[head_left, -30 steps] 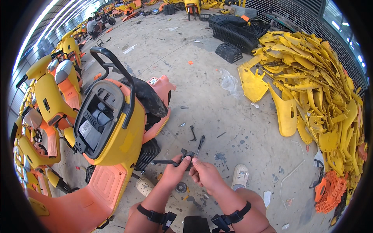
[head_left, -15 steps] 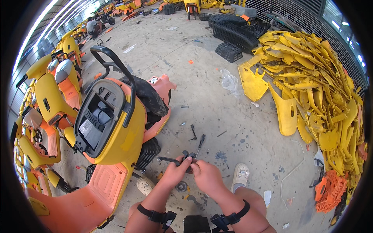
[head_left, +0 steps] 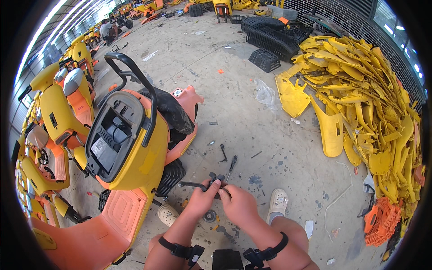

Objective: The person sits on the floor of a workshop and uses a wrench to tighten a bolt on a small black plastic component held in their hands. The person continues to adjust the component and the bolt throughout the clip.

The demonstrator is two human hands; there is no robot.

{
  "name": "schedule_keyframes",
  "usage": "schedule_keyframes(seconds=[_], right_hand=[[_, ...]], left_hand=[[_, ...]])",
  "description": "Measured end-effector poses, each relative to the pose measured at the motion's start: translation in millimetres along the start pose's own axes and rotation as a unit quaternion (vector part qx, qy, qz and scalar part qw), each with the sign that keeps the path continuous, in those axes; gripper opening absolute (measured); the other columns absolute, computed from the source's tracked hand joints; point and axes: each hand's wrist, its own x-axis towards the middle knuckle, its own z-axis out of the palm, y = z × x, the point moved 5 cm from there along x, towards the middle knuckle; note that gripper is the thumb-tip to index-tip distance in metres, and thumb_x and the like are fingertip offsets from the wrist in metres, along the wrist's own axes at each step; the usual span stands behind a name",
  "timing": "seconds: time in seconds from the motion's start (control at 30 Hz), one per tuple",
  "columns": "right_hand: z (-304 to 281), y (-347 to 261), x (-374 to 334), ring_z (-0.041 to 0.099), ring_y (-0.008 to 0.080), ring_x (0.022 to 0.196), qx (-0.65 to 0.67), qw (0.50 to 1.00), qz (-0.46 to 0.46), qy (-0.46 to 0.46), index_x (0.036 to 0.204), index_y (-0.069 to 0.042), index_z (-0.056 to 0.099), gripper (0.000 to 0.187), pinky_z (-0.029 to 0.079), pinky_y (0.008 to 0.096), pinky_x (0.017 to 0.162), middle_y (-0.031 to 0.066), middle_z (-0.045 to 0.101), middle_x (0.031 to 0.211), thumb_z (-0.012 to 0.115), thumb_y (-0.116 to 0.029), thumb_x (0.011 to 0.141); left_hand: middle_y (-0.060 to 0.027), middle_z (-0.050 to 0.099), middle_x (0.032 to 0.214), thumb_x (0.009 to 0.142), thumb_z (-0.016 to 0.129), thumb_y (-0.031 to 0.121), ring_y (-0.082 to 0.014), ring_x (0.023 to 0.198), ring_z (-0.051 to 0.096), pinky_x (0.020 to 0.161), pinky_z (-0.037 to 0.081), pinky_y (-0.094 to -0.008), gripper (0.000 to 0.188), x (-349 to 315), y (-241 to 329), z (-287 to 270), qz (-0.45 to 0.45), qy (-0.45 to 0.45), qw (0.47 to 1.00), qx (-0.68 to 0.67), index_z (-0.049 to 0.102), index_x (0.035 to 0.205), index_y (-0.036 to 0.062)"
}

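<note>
My left hand (head_left: 202, 198) is closed around a black part with a long bar (head_left: 191, 184) that sticks out to the left and ends in a rounded tip. The part's blocky end shows above my thumb; its exact kind is unclear. My right hand (head_left: 236, 203) pinches the same part from the right, with its fingertips mostly hidden. Just beyond my hands a screwdriver (head_left: 232, 164) with a dark handle appears to lie on the floor. A bent black piece (head_left: 223, 153) rests farther away.
At my left stands a yellow and orange scooter (head_left: 148, 157) with its seat compartment exposed. Yellow panels (head_left: 360, 90) are heaped at the right, above a stack of orange pieces (head_left: 383, 221). Black crates (head_left: 265, 60) sit at the back. A round dark part (head_left: 209, 216) lies between my feet.
Both hands have shifted very slightly, and the bar has swung a little leftward with them. Scooter, screwdriver and floor pieces stay in place.
</note>
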Motion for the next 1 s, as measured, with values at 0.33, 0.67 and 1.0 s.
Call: schedule_keyframes(seconds=[0.33,0.67,1.0], right_hand=[[14,25,5,0.056,0.0117,0.064,0.344,0.879,0.284,-0.169,0.093,-0.002,0.066,0.050,0.045,0.0278,0.059,0.0026,0.060,0.074,0.050,-0.047,0.109],[8,23,9,0.063,0.0236,0.069,0.209,0.947,0.200,-0.141,0.094,-0.001,0.068,0.041,0.049,0.0382,0.064,0.0083,0.066,0.076,0.053,-0.037,0.107],[-4,6,5,0.068,0.0399,0.083,-0.056,0.997,-0.051,0.029,0.100,-0.005,0.071,0.017,0.053,0.0484,0.071,0.0166,0.072,0.090,0.066,-0.021,0.097]], left_hand=[[-0.0098,0.071,0.109,0.108,0.058,0.036,-0.0158,0.103,0.063,0.091,0.050,-0.0319,0.044,-9,16,5,0.036,0.072,0.994,0.071,0.063,0.127,-0.0035],[-0.0095,0.072,0.112,0.109,0.055,0.031,-0.0168,0.105,0.066,0.094,0.051,-0.0316,0.040,7,-3,2,0.046,-0.010,0.998,0.035,0.067,0.124,-0.0045],[-0.0106,0.072,0.110,0.108,0.057,0.031,-0.0162,0.100,0.068,0.089,0.055,-0.0303,0.039,4,1,5,0.034,0.011,0.998,0.052,0.065,0.120,-0.0049]])
